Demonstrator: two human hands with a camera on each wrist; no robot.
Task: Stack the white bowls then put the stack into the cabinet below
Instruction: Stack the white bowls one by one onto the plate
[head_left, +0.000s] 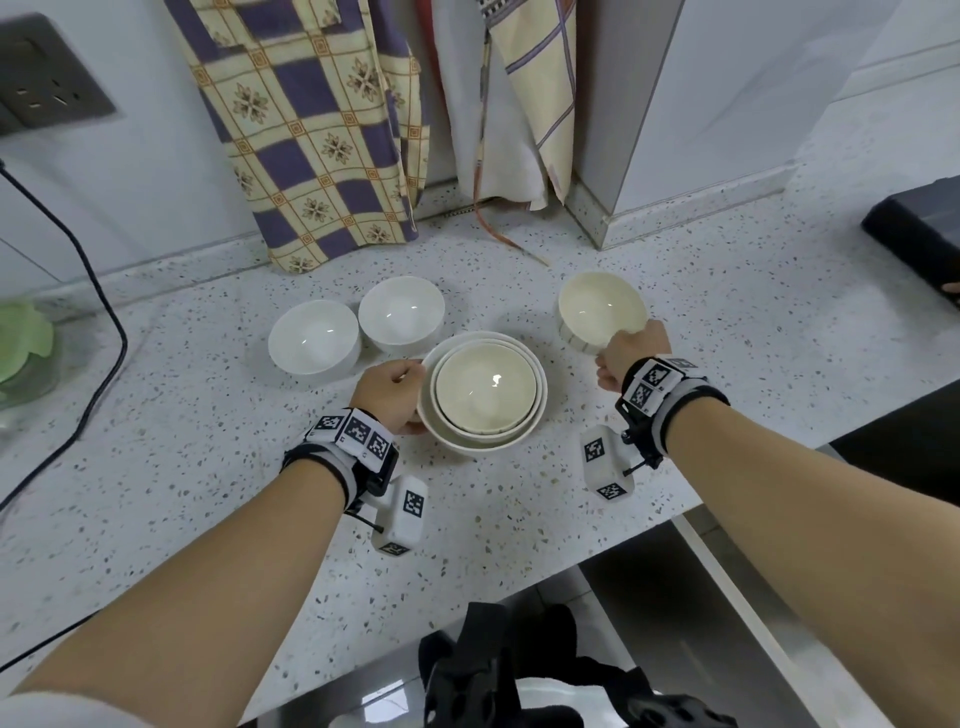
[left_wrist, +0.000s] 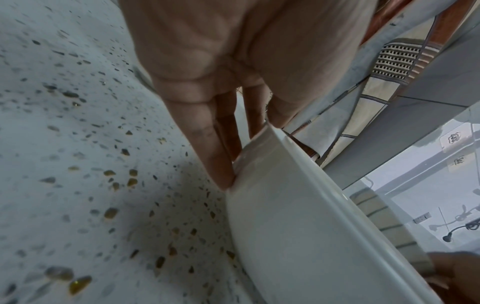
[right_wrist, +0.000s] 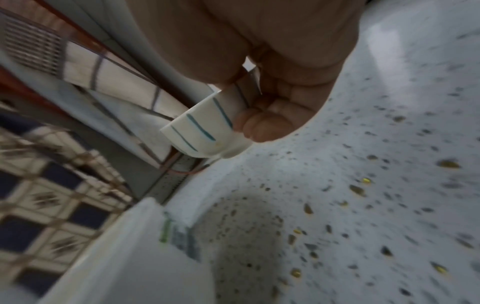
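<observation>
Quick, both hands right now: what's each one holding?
Left hand: grips the rim of the stack of bowls, thumb over the edge.
Right hand: holds the striped bowl by its side.

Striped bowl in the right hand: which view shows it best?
Head view: the striped bowl shows whole, lifted, with the right hand gripping its near rim. Right wrist view shows only part of its striped outer wall, blurred. Left wrist view shows just a strip of that wall behind the stack.

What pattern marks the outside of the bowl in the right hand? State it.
Thin blue-green vertical stripes on the cream bowl; right wrist view.
</observation>
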